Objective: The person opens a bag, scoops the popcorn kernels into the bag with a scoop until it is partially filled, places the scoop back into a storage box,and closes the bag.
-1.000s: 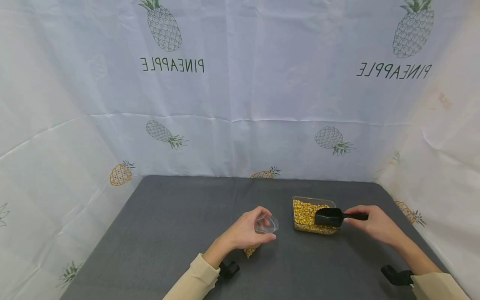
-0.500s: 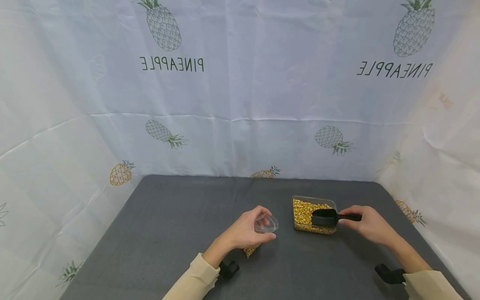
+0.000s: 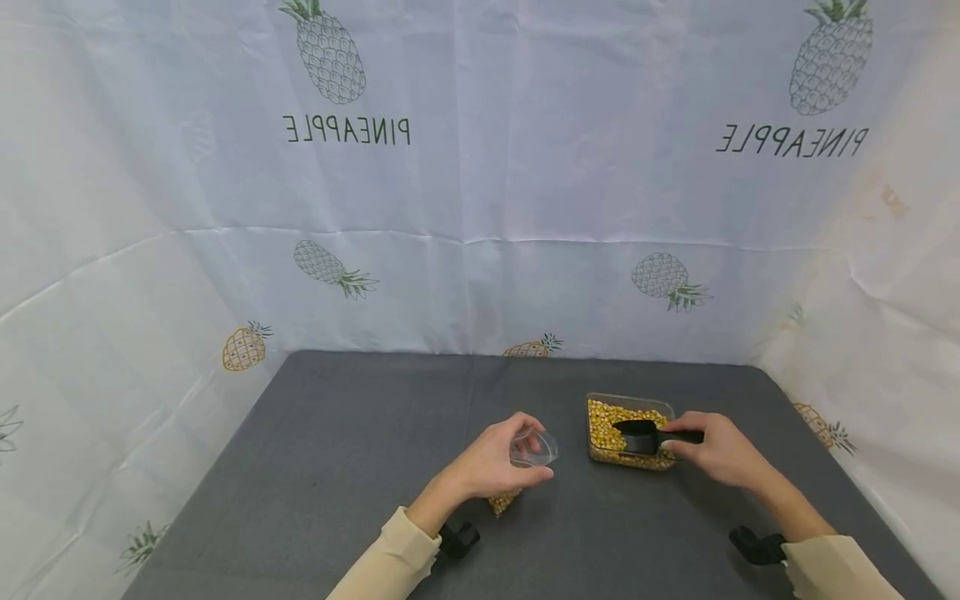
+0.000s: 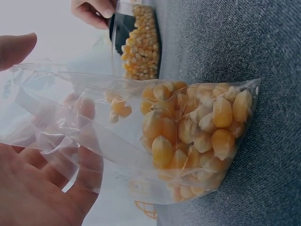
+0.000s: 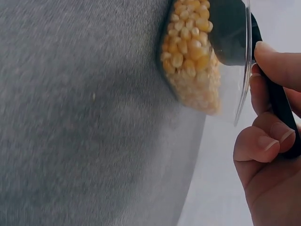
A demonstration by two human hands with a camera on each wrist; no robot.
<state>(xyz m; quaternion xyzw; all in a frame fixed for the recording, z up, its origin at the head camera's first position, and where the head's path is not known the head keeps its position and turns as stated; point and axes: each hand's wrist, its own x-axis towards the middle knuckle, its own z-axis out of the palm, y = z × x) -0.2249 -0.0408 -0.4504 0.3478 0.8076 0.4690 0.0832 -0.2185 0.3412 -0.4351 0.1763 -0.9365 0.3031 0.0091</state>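
Observation:
My left hand [image 3: 495, 462] holds the mouth of a clear plastic bag [image 4: 122, 155] spread, thumb on one side and fingers on the other. Corn kernels [image 4: 193, 127] fill the bag's lower part, and its bottom is down at the dark cloth. To the right, a clear rectangular container [image 3: 628, 397] holds more yellow corn kernels [image 3: 603, 421]. My right hand [image 3: 712, 450] grips a black scoop [image 3: 637, 437] by its handle, thumb on top. The scoop's bowl is inside the container, its front edge down at the kernels.
Dark grey cloth covers the table [image 3: 360, 433]. A white curtain [image 3: 480, 183] with pineapple prints hangs behind and along both sides. Each wrist carries a black camera mount, the left one [image 3: 459, 540] low beside the bag. A single small kernel-like speck [image 5: 93, 96] lies on the cloth.
My right hand has moved left with the scoop, sliding its bowl further across the kernels in the container. The left hand and the bag stay where they were.

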